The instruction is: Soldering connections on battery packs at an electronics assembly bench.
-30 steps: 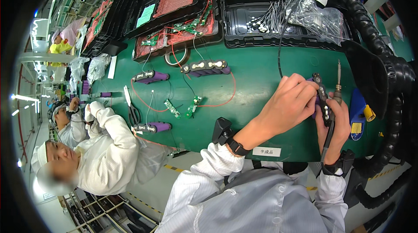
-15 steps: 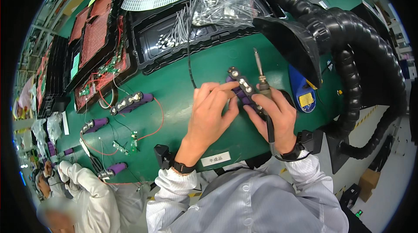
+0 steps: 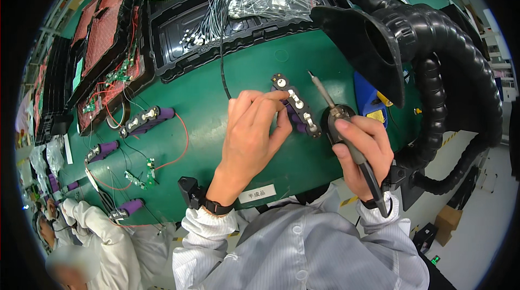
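Note:
My right hand (image 3: 365,152) grips a soldering iron (image 3: 349,138) like a pen, its metal tip raised and pointing up and to the left. The tip is to the right of a battery pack (image 3: 299,104) with purple cells, a black end holder and shiny metal tabs. My left hand (image 3: 252,133) has its fingers curled and pinched at the left edge of that pack, steadying it on the green table (image 3: 260,76); the fingertips are partly hidden. Just under the iron, a round dark object (image 3: 328,125) rests on the table.
Similar purple packs with wires and green circuit boards (image 3: 140,176) lie at left. Behind stand a black tray (image 3: 179,65) of white-ended cables and stacked trays. A blue iron stand (image 3: 368,95) and a black fume hose (image 3: 433,89) are at right. A co-worker's sleeve (image 3: 97,222) shows lower left.
My right hand has come away from the battery pack, moving right and down, and now holds the iron in a pen-like grip. My left hand stays at the pack. The view has shifted slightly.

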`<action>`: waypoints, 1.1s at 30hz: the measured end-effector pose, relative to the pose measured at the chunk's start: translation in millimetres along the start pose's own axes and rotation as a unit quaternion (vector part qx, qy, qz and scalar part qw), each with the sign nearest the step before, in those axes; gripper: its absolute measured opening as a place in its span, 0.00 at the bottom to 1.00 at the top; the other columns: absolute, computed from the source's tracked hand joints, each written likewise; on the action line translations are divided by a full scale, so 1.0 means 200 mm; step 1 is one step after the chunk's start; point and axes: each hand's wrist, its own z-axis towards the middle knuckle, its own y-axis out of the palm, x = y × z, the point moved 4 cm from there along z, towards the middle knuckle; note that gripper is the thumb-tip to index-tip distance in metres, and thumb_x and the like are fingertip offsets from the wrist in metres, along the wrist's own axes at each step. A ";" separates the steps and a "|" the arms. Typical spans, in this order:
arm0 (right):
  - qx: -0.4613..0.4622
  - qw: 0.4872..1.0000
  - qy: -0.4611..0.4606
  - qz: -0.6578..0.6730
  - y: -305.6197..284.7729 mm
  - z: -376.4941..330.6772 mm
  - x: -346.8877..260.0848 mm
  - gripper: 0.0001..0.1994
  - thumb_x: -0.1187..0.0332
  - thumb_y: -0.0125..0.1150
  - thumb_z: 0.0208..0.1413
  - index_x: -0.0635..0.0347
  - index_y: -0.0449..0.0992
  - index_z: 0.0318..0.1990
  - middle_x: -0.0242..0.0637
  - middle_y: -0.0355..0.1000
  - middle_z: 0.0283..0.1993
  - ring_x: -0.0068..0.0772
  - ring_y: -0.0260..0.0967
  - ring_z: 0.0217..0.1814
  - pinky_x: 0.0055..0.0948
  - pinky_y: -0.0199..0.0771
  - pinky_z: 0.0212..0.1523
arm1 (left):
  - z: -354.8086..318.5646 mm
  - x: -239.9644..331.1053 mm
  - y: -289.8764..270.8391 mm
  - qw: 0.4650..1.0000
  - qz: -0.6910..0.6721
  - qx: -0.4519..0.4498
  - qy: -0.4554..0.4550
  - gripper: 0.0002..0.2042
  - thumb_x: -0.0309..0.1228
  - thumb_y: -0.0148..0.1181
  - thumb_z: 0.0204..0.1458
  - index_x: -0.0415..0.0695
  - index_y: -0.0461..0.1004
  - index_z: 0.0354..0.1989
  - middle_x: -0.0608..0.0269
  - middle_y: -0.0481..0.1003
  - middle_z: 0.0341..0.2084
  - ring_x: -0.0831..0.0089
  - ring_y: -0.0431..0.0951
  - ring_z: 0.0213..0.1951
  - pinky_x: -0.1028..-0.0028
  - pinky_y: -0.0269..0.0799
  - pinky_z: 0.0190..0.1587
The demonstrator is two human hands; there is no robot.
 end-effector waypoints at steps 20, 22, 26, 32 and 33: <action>0.024 0.995 0.098 -0.007 0.00 -0.08 0.07 0.14 0.71 0.65 0.63 0.71 0.78 0.52 0.49 0.79 0.45 0.41 0.77 0.47 0.37 0.76 0.52 | -0.01 0.00 0.00 1.000 -0.017 0.013 -0.005 0.13 0.19 0.70 0.46 0.43 0.74 0.37 0.66 0.82 0.42 0.62 0.76 0.41 0.62 0.66 0.42; 0.036 0.993 0.116 0.006 -0.02 -0.09 0.09 0.14 0.71 0.62 0.65 0.72 0.77 0.53 0.47 0.78 0.44 0.38 0.74 0.44 0.35 0.74 0.52 | 0.00 0.02 0.00 1.000 -0.022 0.017 -0.003 0.12 0.19 0.70 0.45 0.43 0.75 0.37 0.66 0.82 0.41 0.63 0.75 0.41 0.63 0.66 0.42; 0.030 0.992 0.119 0.013 -0.01 -0.09 0.09 0.15 0.68 0.60 0.68 0.72 0.76 0.54 0.44 0.76 0.43 0.32 0.74 0.43 0.29 0.73 0.51 | -0.01 0.01 -0.02 1.000 -0.012 0.019 -0.004 0.12 0.19 0.70 0.45 0.42 0.75 0.37 0.67 0.82 0.40 0.64 0.75 0.40 0.64 0.66 0.42; 0.050 0.993 0.103 -0.005 -0.03 -0.09 0.07 0.15 0.69 0.64 0.65 0.71 0.77 0.54 0.45 0.78 0.42 0.33 0.73 0.41 0.32 0.74 0.49 | 0.00 0.00 0.01 0.999 -0.027 0.014 -0.010 0.12 0.19 0.70 0.45 0.43 0.76 0.37 0.67 0.82 0.41 0.64 0.76 0.41 0.62 0.67 0.45; 0.049 0.993 0.104 -0.027 -0.04 -0.08 0.05 0.16 0.68 0.65 0.64 0.70 0.77 0.54 0.45 0.79 0.42 0.34 0.74 0.42 0.32 0.74 0.49 | -0.01 0.00 0.02 1.000 -0.015 0.009 -0.018 0.13 0.20 0.70 0.45 0.43 0.76 0.39 0.66 0.82 0.41 0.63 0.76 0.42 0.61 0.67 0.46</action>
